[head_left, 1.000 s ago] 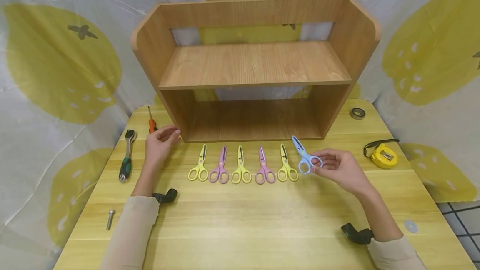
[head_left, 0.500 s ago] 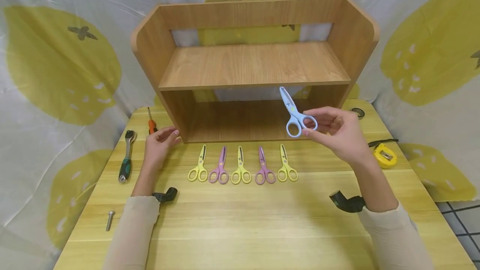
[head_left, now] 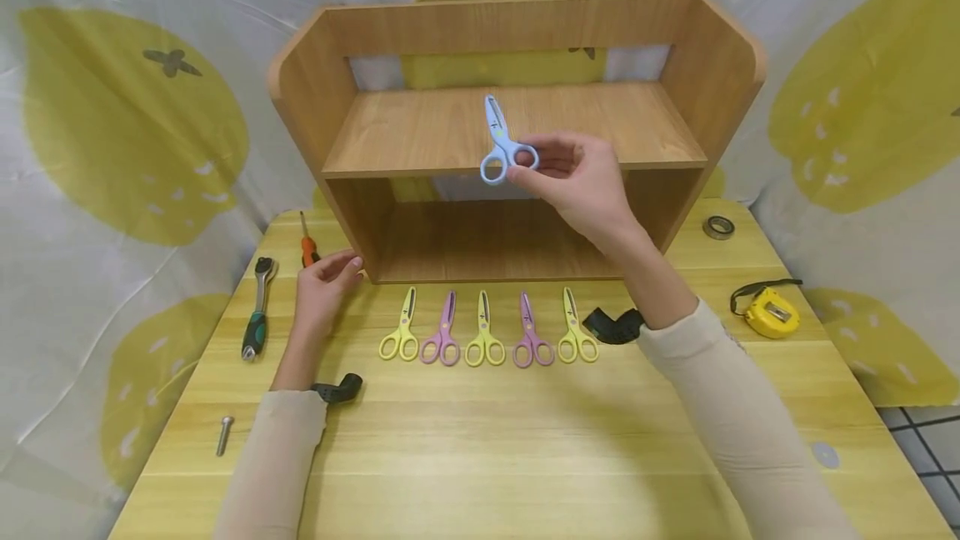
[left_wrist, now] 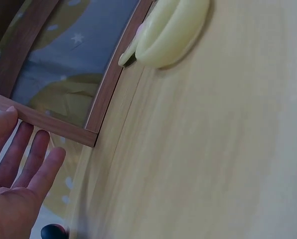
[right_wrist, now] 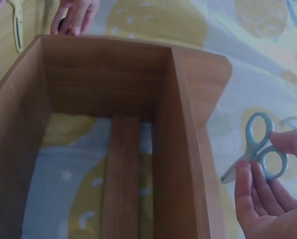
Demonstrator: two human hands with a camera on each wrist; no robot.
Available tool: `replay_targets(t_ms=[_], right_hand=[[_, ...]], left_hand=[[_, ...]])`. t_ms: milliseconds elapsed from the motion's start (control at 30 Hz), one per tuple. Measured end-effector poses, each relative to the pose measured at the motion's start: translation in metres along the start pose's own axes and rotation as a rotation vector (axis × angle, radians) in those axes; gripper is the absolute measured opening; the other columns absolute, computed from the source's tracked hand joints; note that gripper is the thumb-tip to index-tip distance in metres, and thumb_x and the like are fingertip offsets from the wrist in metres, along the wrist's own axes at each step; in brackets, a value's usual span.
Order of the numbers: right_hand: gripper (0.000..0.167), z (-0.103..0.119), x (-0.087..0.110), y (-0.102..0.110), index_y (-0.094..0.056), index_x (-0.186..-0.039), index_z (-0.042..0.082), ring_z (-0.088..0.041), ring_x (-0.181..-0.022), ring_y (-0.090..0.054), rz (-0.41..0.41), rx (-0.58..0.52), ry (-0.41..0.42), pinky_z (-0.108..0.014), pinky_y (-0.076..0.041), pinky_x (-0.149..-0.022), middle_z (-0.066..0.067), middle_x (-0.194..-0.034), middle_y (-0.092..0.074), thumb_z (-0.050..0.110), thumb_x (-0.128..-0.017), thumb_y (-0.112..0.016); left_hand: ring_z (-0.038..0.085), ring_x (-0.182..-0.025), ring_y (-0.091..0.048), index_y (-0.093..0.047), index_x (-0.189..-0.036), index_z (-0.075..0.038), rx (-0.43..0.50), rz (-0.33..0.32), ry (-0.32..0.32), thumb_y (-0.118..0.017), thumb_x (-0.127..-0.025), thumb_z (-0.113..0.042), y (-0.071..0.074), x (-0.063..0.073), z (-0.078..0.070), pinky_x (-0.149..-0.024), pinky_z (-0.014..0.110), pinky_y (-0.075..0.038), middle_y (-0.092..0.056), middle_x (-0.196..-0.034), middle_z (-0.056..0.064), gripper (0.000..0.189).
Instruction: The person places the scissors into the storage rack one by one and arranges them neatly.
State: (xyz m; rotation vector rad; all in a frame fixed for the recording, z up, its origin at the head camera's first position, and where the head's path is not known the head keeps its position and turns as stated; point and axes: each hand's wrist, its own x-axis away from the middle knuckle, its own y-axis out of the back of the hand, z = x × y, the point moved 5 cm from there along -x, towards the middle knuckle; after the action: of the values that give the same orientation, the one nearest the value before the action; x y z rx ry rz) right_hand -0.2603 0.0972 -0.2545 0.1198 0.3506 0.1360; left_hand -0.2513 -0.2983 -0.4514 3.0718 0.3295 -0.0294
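My right hand [head_left: 588, 186] pinches a pair of blue scissors [head_left: 501, 140] by one finger loop, blades pointing up. In the head view they overlap the upper board of a two-tier wooden shelf [head_left: 420, 136]. The right wrist view has these scissors [right_wrist: 260, 134] between thumb and fingertips, beside the shelf's upper part. My left hand [head_left: 322, 290] is at the shelf's lower left side panel, its fingertips right at the front edge. In the left wrist view the thumb lies at the panel's edge [left_wrist: 54, 124], with the other fingers extended on its outer side.
Yellow scissors [head_left: 483, 332] and purple scissors [head_left: 528, 332] alternate in a row before the shelf. At left lie a screwdriver [head_left: 310, 250], ratchet wrench [head_left: 258, 307] and bolt [head_left: 224, 436]. At right are a tape measure [head_left: 772, 312], a dark ring [head_left: 718, 227] and a washer [head_left: 825, 454].
My right hand has lifted the blue scissors from near the right end of the row, up and leftward to the height of the upper board. The left hand has stayed at the side panel.
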Motion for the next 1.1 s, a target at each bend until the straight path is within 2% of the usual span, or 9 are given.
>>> replay_targets(t_ms=[100, 233, 367, 500, 667, 800, 933, 1100], right_hand=[[0.035, 0.004, -0.018, -0.018, -0.077, -0.117, 0.007, -0.016, -0.093, -0.073, 0.014, 0.019, 0.008, -0.025, -0.064, -0.089, -0.007, -0.102, -0.076, 0.016, -0.084, -0.087], [0.034, 0.006, -0.04, -0.042, -0.078, -0.113, 0.007, -0.017, -0.091, -0.074, 0.037, 0.034, 0.019, -0.027, -0.065, -0.086, -0.007, -0.1, -0.077, 0.019, -0.083, -0.088], [0.033, 0.005, -0.06, -0.066, -0.078, -0.11, 0.007, -0.015, -0.091, -0.075, 0.069, 0.057, 0.004, -0.025, -0.065, -0.083, -0.006, -0.099, -0.078, 0.021, -0.082, -0.089], [0.032, 0.005, -0.074, -0.092, -0.079, -0.108, 0.008, -0.012, -0.09, -0.075, 0.11, 0.103, -0.008, -0.024, -0.065, -0.079, -0.005, -0.1, -0.078, 0.023, -0.082, -0.09], [0.028, 0.009, -0.087, -0.125, -0.079, -0.106, 0.006, -0.011, -0.087, -0.075, 0.145, 0.119, 0.009, -0.022, -0.063, -0.071, -0.006, -0.096, -0.079, 0.02, -0.084, -0.087], [0.026, 0.007, -0.095, -0.144, -0.079, -0.105, 0.004, -0.01, -0.083, -0.075, 0.149, 0.114, -0.003, -0.021, -0.06, -0.065, -0.006, -0.093, -0.079, 0.017, -0.085, -0.087], [0.031, 0.002, -0.1, -0.157, -0.077, -0.11, 0.003, -0.01, -0.084, -0.073, 0.152, 0.148, -0.052, -0.018, -0.06, -0.067, -0.006, -0.095, -0.079, 0.018, -0.086, -0.086], [0.037, 0.002, -0.104, -0.165, -0.076, -0.116, 0.006, -0.008, -0.087, -0.071, 0.154, 0.255, -0.062, -0.016, -0.059, -0.071, -0.002, -0.098, -0.078, 0.025, -0.086, -0.086]], left_hand=[[0.013, -0.099, -0.074, -0.066, -0.126, 0.011, 0.01, -0.017, -0.009, -0.073, -0.096, -0.008, 0.0, 0.0, 0.0, -0.095, 0.033, -0.062, -0.075, -0.104, -0.001, 0.036], [0.014, -0.1, -0.074, -0.067, -0.125, 0.01, 0.049, -0.031, -0.004, -0.073, -0.096, -0.006, 0.0, 0.001, 0.001, -0.098, 0.037, -0.06, -0.076, -0.105, 0.001, 0.034], [0.015, -0.102, -0.074, -0.068, -0.126, 0.007, 0.033, -0.035, 0.016, -0.073, -0.096, -0.009, 0.0, 0.002, 0.002, -0.101, 0.041, -0.059, -0.076, -0.106, 0.002, 0.034], [0.016, -0.105, -0.073, -0.067, -0.128, 0.007, 0.021, -0.042, 0.028, -0.073, -0.097, -0.011, 0.001, 0.004, 0.002, -0.102, 0.04, -0.059, -0.076, -0.11, 0.004, 0.037], [0.013, -0.105, -0.072, -0.067, -0.129, 0.006, 0.031, -0.062, 0.043, -0.073, -0.097, -0.011, 0.003, 0.007, 0.001, -0.1, 0.036, -0.06, -0.075, -0.111, 0.004, 0.037], [0.012, -0.102, -0.073, -0.068, -0.128, 0.007, 0.027, -0.068, 0.025, -0.073, -0.097, -0.01, 0.001, 0.007, 0.001, -0.098, 0.035, -0.061, -0.076, -0.11, 0.004, 0.036], [0.011, -0.1, -0.073, -0.069, -0.126, 0.007, 0.016, -0.067, 0.008, -0.073, -0.097, -0.01, -0.003, 0.006, 0.001, -0.097, 0.036, -0.062, -0.077, -0.106, 0.001, 0.034], [0.009, -0.099, -0.073, -0.068, -0.126, 0.008, 0.038, -0.074, 0.015, -0.073, -0.096, -0.01, -0.006, 0.005, 0.003, -0.098, 0.036, -0.061, -0.076, -0.101, -0.004, 0.035]])
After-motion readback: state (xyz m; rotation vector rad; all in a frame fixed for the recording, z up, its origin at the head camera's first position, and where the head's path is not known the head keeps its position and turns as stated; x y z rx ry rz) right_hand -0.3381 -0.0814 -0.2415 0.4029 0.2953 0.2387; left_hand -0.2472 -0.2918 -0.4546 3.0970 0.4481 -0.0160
